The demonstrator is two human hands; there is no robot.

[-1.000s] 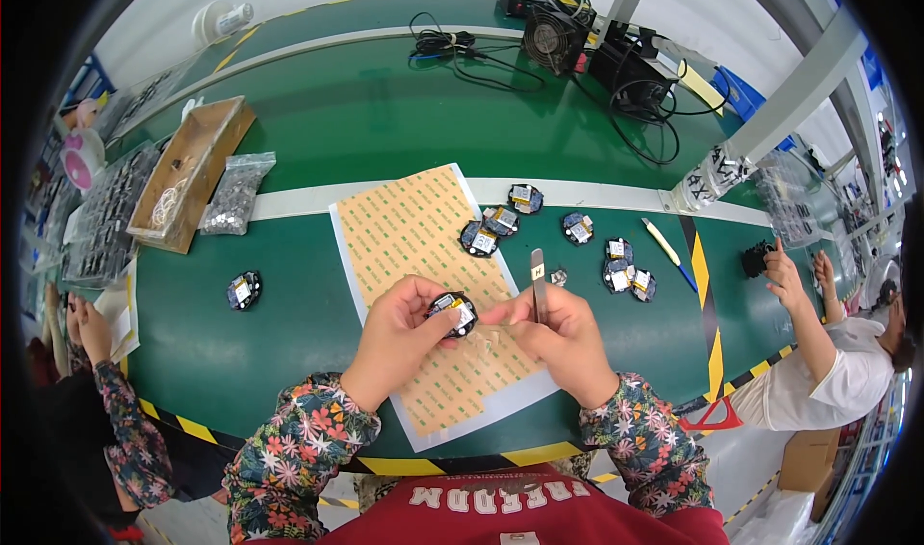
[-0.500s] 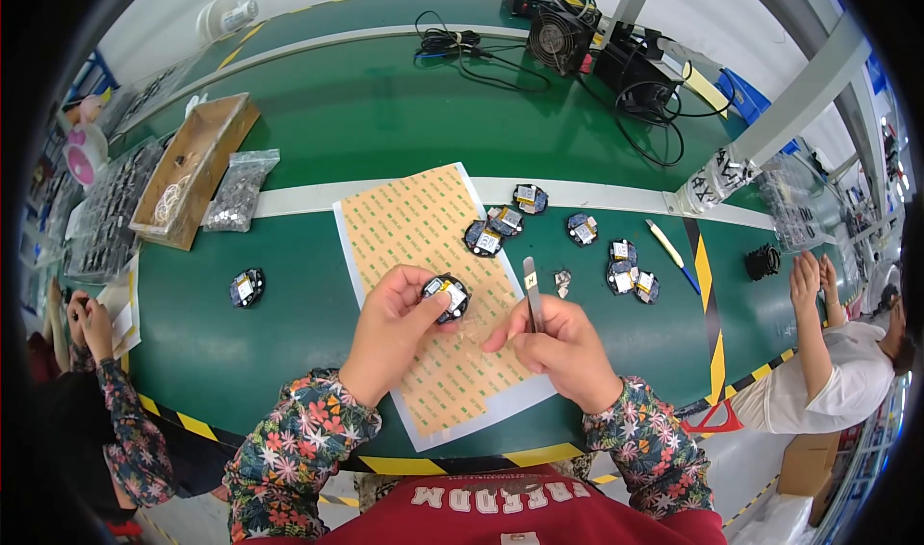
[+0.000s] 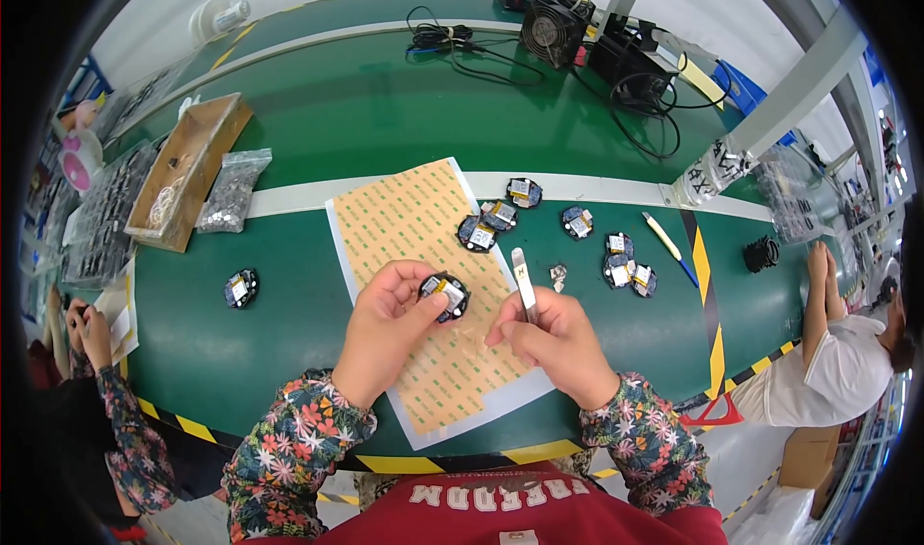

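The left fingers (image 3: 420,318) are closed on a round black part (image 3: 444,298) at their tips, above a tan sheet (image 3: 395,222). The right fingers (image 3: 532,335) grip metal tweezers (image 3: 523,280), beside the part but not touching it. If the left pinch is loose, the part could drop. If the tweezers poke too hard, they might scratch it. The part's pale label side faces up. It is round, so it has no clear long way. The tweezers' long way runs forward and a bit left past the right fingers.
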